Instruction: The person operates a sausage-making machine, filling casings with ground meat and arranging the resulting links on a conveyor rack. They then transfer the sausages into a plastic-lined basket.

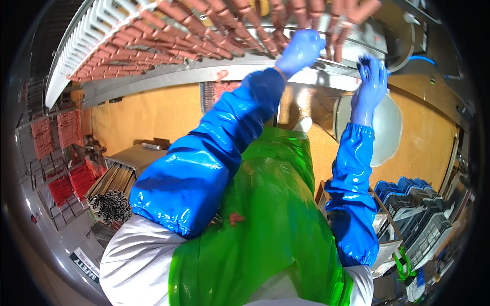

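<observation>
Strings of linked sausages (pixel 204 30) hang in rows along a metal rail at the top. My left hand (pixel 302 52), in a blue glove, is closed at the hanging links; its back hides most of the fingers and what lies in them. Further right is my right hand (pixel 372 84), also gloved in blue, raised by the steel tray (pixel 365 49) at the machine. Its fingers are apart and slightly bent, with no sausage visible in them. A few sausage strands (pixel 337 38) hang between the two hands.
A white conveyor with hooks (pixel 109 20) curves along the upper left. Below the rail sit a grey crate (pixel 206 97) with pink meat and a pale round tub (pixel 386 127). Stacked dark crates (pixel 416 219) stand at right; racks of red trays (pixel 66 186) stand at left.
</observation>
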Tool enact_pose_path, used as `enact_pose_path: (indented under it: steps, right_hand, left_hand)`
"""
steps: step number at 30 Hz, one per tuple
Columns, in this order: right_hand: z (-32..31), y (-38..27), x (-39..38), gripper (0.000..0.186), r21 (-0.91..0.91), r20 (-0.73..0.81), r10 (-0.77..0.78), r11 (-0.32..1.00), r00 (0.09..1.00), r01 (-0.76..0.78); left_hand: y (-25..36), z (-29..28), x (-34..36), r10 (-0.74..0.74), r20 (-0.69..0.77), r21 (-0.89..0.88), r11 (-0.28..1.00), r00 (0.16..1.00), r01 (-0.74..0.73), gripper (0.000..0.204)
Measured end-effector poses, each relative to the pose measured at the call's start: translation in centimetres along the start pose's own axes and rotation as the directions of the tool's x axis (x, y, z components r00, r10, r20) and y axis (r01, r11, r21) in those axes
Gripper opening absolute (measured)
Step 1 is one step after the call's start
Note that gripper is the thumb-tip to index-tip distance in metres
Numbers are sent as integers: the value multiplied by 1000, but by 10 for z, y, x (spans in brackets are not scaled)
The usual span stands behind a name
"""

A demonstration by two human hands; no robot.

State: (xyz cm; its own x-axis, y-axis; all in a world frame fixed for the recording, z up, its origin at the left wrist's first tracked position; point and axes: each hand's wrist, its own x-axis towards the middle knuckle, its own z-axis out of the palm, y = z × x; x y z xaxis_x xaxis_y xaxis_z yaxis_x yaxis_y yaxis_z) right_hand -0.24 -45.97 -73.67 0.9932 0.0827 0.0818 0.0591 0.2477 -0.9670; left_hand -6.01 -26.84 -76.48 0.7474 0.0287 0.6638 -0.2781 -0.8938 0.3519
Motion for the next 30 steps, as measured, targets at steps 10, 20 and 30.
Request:
enact_pose_path:
  steps: [10, 20, 30]
  right_hand:
    - [181, 288, -190, 54, -693, 463, 182, 684, 867, 226]
    - [278, 319, -307, 39, -619, 517, -128, 628, 846, 473]
    - [197, 501, -446, 35, 547, -354, 881, 468, 315, -694]
  left_hand:
    - [-136, -141, -323, -623, 729, 128, 532, 284, 837, 31]
    - [-199, -286, -495, -522, 851, 182, 403, 62, 897, 25]
    - [-200, -283, -523, -520, 853, 197, 219, -57, 956, 16]
